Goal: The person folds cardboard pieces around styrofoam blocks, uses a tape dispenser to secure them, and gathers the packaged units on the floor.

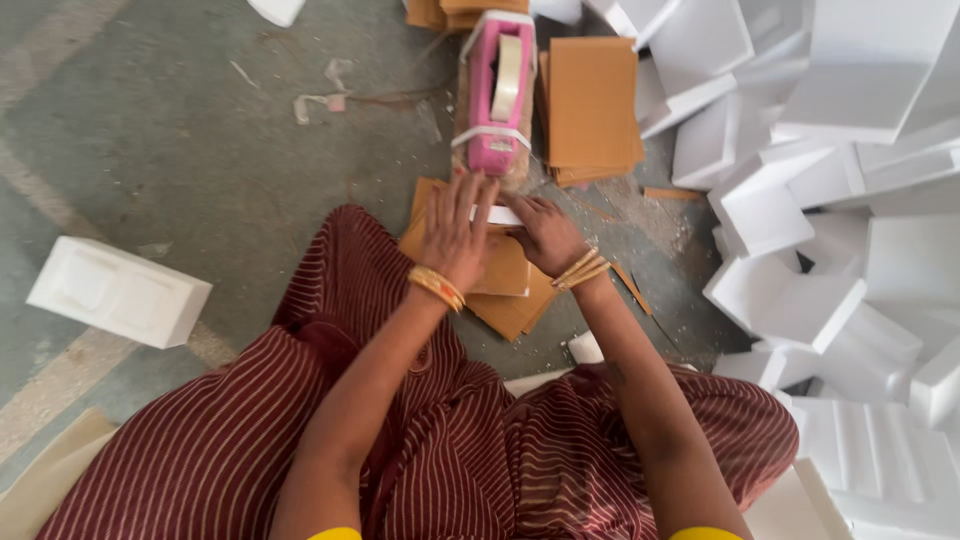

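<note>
Head view: left hand (455, 235) pressing flat on card stack (505, 290), steadying it; right hand (545, 232) pinching tape strip (497, 214) pulled from pink dispenser (497, 95), floor (180, 150).

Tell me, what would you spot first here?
The pink tape dispenser stands out at the top middle, on the grey floor. Just below it, the left hand and right hand press on a white strip over brown cardboard sheets. White foam blocks pile up along the right.
</note>
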